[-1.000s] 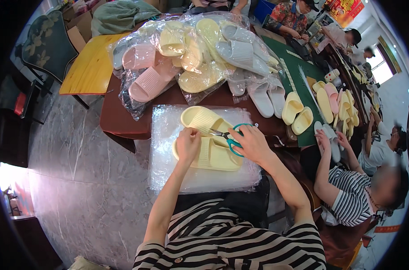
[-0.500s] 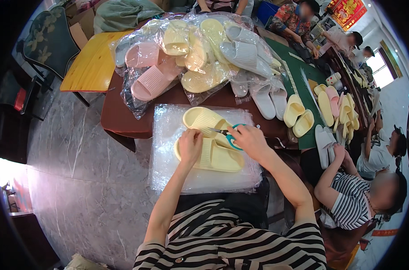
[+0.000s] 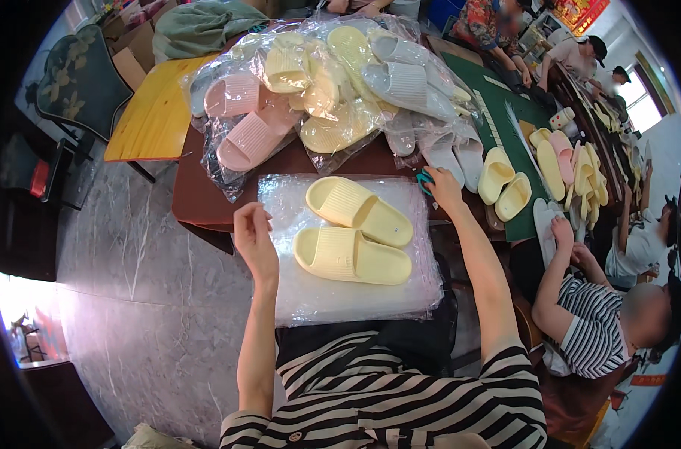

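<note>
- Left hand (image 3: 256,241): raised at the left edge of a stack of flat, clear plastic bags (image 3: 295,303); from where I stand, its fingers look loosely bent and parted, with nothing between them.
- Right hand (image 3: 444,188): extended past the stack's upper right corner, fingers closed on the teal handles of a pair of scissors (image 3: 425,179); I cannot make out the blades.
- Pale-yellow moulded slippers with ribbed straps (image 3: 327,253): a pair lying side by side on the bags, between the two hands, toes toward the left one; neither hand touches them.
- Light-grey slippers (image 3: 470,156): just beyond the right hand.
- Heap of pink, yellow and grey slippers in clear film (image 3: 340,123): beyond both hands, on a dark red-brown table (image 3: 205,198).
- Co-worker in a striped top (image 3: 591,329): well to the right of the right hand.
</note>
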Demonstrator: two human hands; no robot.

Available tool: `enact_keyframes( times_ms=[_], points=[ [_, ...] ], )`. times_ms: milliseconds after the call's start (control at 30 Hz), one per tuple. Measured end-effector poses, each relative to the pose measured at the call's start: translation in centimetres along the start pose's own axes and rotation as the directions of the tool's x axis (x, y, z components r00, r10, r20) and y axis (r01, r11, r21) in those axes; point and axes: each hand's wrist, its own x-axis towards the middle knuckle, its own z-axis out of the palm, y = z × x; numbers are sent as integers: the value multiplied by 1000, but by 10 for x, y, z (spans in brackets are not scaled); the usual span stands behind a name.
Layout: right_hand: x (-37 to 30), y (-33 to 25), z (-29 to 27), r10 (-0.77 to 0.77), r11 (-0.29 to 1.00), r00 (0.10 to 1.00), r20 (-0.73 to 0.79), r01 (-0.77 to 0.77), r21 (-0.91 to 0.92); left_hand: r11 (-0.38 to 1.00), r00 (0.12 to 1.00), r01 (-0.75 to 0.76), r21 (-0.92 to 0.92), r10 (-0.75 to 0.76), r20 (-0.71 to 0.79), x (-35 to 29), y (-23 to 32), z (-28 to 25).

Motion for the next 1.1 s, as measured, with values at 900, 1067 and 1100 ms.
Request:
enact_keyframes(
  times_ms=[900, 1067, 1100],
  points=[
    [-95, -102, 14, -32, 970, 999, 22, 25, 242, 850, 808, -276, 450, -49, 588, -61, -74, 89],
    [-85, -96, 15, -121, 977, 987, 101, 101, 188, 838, 814, -289, 463, -39, 579, -64, -76, 88],
    [-85, -94, 14, -129, 977, 987, 92, 111, 181, 838, 815, -289, 463, -38, 578, -64, -76, 89]
  ],
)
